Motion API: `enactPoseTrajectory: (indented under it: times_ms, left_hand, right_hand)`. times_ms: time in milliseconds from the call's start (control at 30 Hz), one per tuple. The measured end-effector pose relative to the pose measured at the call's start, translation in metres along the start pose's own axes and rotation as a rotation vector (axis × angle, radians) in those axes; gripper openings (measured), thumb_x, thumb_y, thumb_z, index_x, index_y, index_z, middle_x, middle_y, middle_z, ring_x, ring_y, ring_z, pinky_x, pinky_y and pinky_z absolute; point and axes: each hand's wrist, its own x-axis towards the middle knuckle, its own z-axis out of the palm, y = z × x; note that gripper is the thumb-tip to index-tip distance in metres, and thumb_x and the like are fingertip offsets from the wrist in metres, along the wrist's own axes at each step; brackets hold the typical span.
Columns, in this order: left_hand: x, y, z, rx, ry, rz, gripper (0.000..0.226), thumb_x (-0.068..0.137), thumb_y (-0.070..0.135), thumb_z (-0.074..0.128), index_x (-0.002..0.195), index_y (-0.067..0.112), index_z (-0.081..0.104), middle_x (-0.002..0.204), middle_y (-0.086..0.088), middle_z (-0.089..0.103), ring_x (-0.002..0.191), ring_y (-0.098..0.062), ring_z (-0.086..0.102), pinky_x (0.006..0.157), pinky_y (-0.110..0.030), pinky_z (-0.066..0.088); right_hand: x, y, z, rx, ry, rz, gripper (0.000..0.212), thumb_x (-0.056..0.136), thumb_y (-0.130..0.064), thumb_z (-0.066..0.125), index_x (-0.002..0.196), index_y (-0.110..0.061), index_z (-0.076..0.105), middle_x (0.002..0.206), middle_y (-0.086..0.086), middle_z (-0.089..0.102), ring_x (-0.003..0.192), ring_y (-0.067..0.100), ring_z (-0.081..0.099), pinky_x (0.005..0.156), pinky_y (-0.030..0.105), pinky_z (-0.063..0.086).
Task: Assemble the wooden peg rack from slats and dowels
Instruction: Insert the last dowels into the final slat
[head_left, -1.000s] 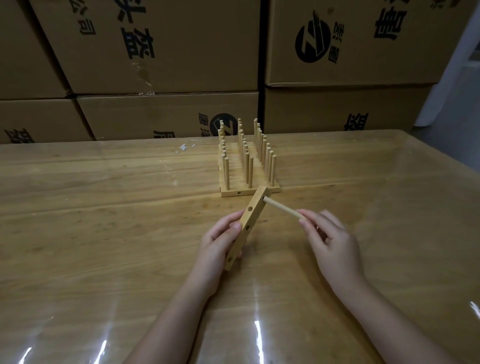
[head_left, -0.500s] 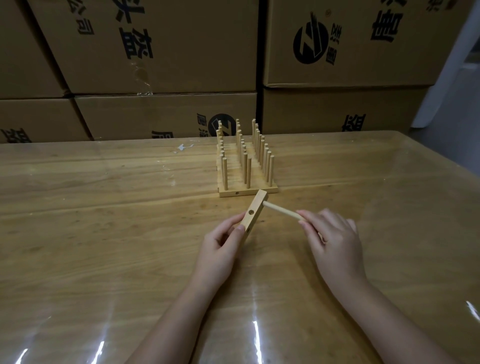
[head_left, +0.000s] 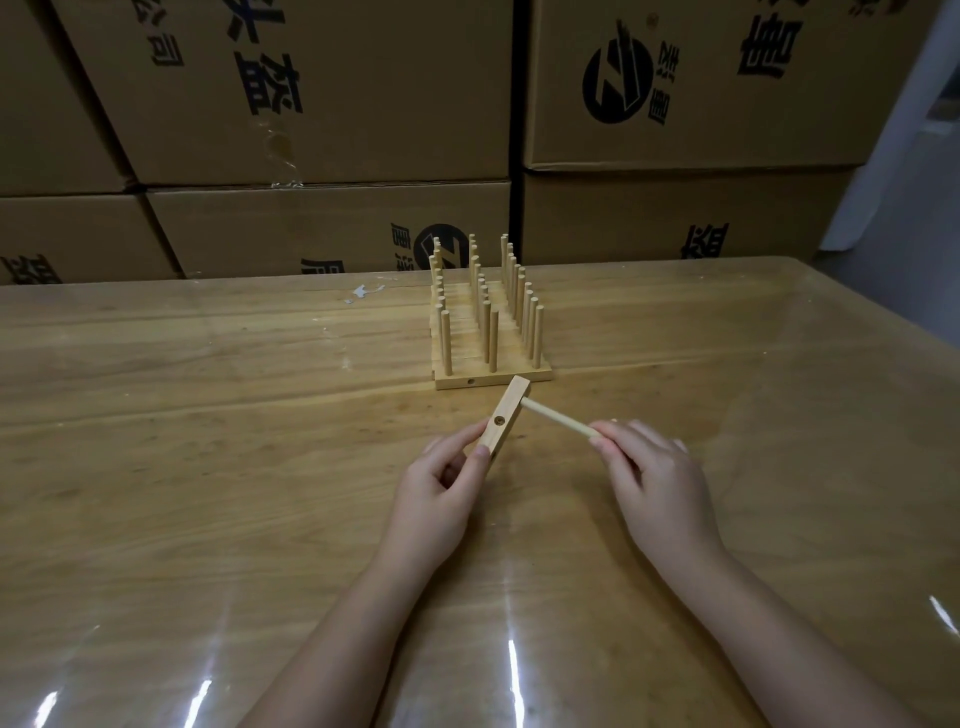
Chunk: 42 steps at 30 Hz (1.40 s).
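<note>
My left hand (head_left: 436, 488) pinches the near end of a short wooden slat (head_left: 505, 415), which points away toward the rack. A hole shows in the slat's upper face. My right hand (head_left: 654, 478) pinches a thin dowel (head_left: 558, 418) whose far tip sits in the slat's right side near its far end. Just beyond them stands the wooden peg rack (head_left: 485, 332), a row of slats with three lines of upright dowels.
The wooden table (head_left: 208, 441) has a glossy clear cover with light glare near its front edge. Stacked cardboard boxes (head_left: 322, 104) form a wall along the table's far edge. A small white scrap (head_left: 363, 292) lies left of the rack.
The slat has turned in my left hand, so it looks shorter and shows a single hole. Both hands and the dowel have stayed in nearly the same place.
</note>
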Motion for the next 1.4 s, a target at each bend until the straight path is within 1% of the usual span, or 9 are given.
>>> enactPoseTrajectory:
  times_ms: [200, 333, 467, 600, 667, 900, 1067, 1200, 1400]
  left_hand:
    - [0.0, -0.002, -0.001, 0.017, -0.015, -0.029, 0.029, 0.094, 0.024, 0.055, 0.119, 0.034, 0.065, 0.068, 0.005, 0.044, 0.066, -0.007, 0.044, 0.064, -0.014, 0.038]
    - [0.004, 0.0, -0.001, -0.089, -0.052, -0.13, 0.024, 0.096, 0.028, 0.054, 0.103, 0.045, 0.068, 0.085, 0.004, 0.061, 0.076, -0.008, 0.054, 0.07, -0.036, 0.048]
    - [0.003, 0.003, -0.006, -0.177, -0.088, -0.174, 0.022, 0.094, 0.031, 0.055, 0.101, 0.046, 0.069, 0.082, 0.015, 0.065, 0.069, -0.012, 0.056, 0.054, -0.023, 0.047]
    - [0.004, 0.002, -0.007, -0.198, -0.087, -0.171, 0.021, 0.091, 0.031, 0.061, 0.108, 0.038, 0.069, 0.094, -0.014, 0.06, 0.077, -0.019, 0.055, 0.067, -0.032, 0.047]
    - [0.004, 0.002, -0.006, -0.203, -0.096, -0.162, 0.022, 0.09, 0.027, 0.064, 0.109, 0.037, 0.068, 0.084, -0.011, 0.055, 0.075, -0.019, 0.052, 0.07, -0.035, 0.044]
    - [0.002, -0.001, -0.007, -0.059, -0.091, -0.133, 0.036, 0.085, 0.022, 0.07, 0.106, 0.05, 0.064, 0.072, 0.004, 0.046, 0.063, -0.003, 0.045, 0.06, -0.013, 0.038]
    - [0.0, 0.0, -0.006, 0.015, -0.099, -0.141, 0.04, 0.087, 0.023, 0.067, 0.122, 0.041, 0.061, 0.07, 0.006, 0.045, 0.065, -0.007, 0.045, 0.06, -0.012, 0.038]
    - [-0.001, 0.002, -0.005, 0.174, -0.144, -0.084, 0.045, 0.087, 0.019, 0.066, 0.13, 0.031, 0.058, 0.092, -0.003, 0.057, 0.076, -0.01, 0.05, 0.065, -0.009, 0.038]
    - [-0.001, 0.004, -0.005, 0.157, -0.138, -0.125, 0.043, 0.088, 0.024, 0.065, 0.127, 0.04, 0.056, 0.107, -0.015, 0.064, 0.094, -0.028, 0.059, 0.084, -0.038, 0.049]
  right_hand:
    - [-0.001, 0.002, 0.003, 0.122, -0.055, 0.122, 0.02, 0.09, -0.013, 0.057, 0.105, -0.01, 0.07, 0.099, 0.003, 0.069, 0.105, 0.026, 0.06, 0.087, 0.049, 0.046]
    - [-0.001, 0.0, 0.005, 0.083, -0.04, 0.085, 0.019, 0.09, -0.013, 0.058, 0.104, -0.011, 0.07, 0.094, 0.001, 0.069, 0.099, 0.024, 0.062, 0.084, 0.035, 0.04]
    - [-0.001, 0.0, 0.005, 0.02, -0.033, 0.029, 0.019, 0.088, -0.012, 0.06, 0.104, -0.009, 0.07, 0.09, 0.003, 0.07, 0.093, 0.025, 0.063, 0.079, 0.033, 0.036]
    - [0.002, 0.002, 0.002, -0.068, -0.048, -0.028, 0.018, 0.086, -0.01, 0.063, 0.103, -0.008, 0.07, 0.083, 0.005, 0.069, 0.078, 0.026, 0.064, 0.069, 0.031, 0.035]
    - [0.003, 0.002, 0.001, -0.103, -0.056, -0.045, 0.018, 0.085, -0.01, 0.064, 0.101, -0.007, 0.071, 0.08, 0.006, 0.068, 0.076, 0.027, 0.064, 0.067, 0.032, 0.037]
    - [0.006, 0.003, -0.006, -0.254, -0.093, -0.118, 0.013, 0.084, -0.01, 0.066, 0.095, -0.009, 0.071, 0.071, 0.004, 0.062, 0.065, 0.025, 0.058, 0.062, 0.03, 0.035]
    - [0.006, 0.002, -0.009, -0.279, -0.101, -0.16, 0.011, 0.083, -0.01, 0.066, 0.093, -0.009, 0.071, 0.072, 0.003, 0.062, 0.065, 0.023, 0.058, 0.062, 0.031, 0.039]
    - [0.006, 0.003, -0.008, -0.288, -0.11, -0.174, 0.008, 0.081, -0.008, 0.068, 0.088, -0.009, 0.071, 0.072, 0.003, 0.062, 0.065, 0.025, 0.058, 0.062, 0.031, 0.036]
    - [0.004, 0.004, -0.005, -0.148, -0.11, -0.087, 0.014, 0.086, -0.008, 0.063, 0.097, -0.007, 0.071, 0.083, 0.004, 0.068, 0.08, 0.024, 0.063, 0.07, 0.031, 0.037]
